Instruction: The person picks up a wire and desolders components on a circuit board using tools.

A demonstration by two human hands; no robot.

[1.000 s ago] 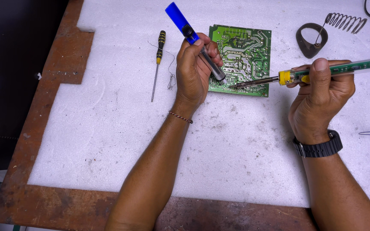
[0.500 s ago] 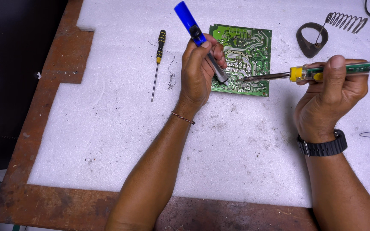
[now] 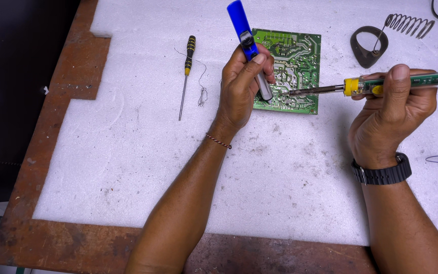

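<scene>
A green circuit board (image 3: 295, 61) lies solder side up on white foam (image 3: 280, 167). My left hand (image 3: 242, 89) grips a blue desoldering pump (image 3: 247, 35) held upright and tilted, its grey nozzle resting on the board's near edge. My right hand (image 3: 391, 114) holds a soldering iron (image 3: 381, 83) with a clear green handle and yellow collar, lying level; its metal tip points left and reaches the board's lower right part. A black watch sits on my right wrist and a thin bracelet on my left.
A thin screwdriver (image 3: 186, 76) with a black and yellow handle lies left of the board beside a bit of fine wire (image 3: 202, 91). A black iron stand with a coil spring (image 3: 381, 35) sits at the back right. Rusty brown table edge (image 3: 51, 116) frames the foam.
My right hand has drawn the soldering iron to the right, so its tip sits nearer the board's right edge. The pump stands more upright in my left hand.
</scene>
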